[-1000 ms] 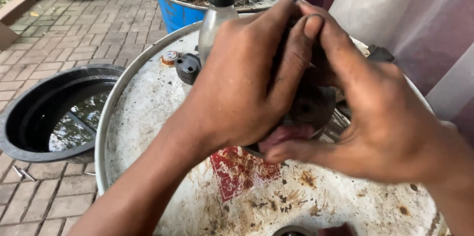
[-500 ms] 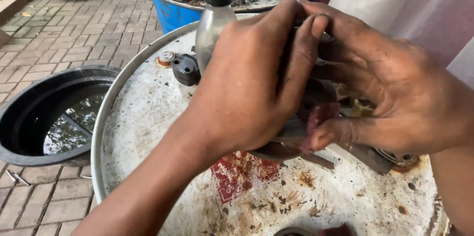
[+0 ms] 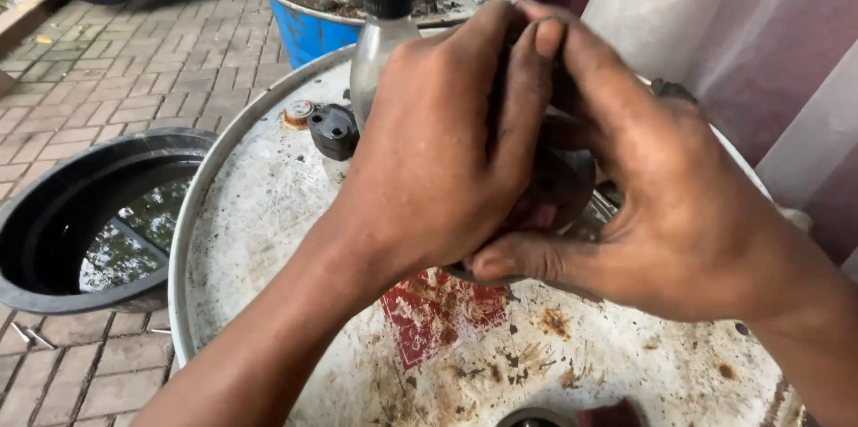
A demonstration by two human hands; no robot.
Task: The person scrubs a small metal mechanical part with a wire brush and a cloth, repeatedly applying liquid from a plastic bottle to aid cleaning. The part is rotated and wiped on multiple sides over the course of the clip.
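Right hand (image 3: 679,212) closed back over, seemingly, a dark part (image 3: 563,190).

Bottle (image 3: 380,42) and cap (image 3: 333,130) on drum lid (image 3: 259,203), behind hands (image 3: 545,168); tub (image 3: 54,212) left.

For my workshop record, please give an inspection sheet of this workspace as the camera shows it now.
Surface: white drum lid, rusty and stained.
Job's things: dark round metal part, mostly hidden between both hands.
Clutter: clear bottle with black cap; small black fitting; orange cap.
Grippers: left hand and right hand clasp the part.
Cables: nothing seen.
Surroundings: brick paving; black basin with water; blue drum.
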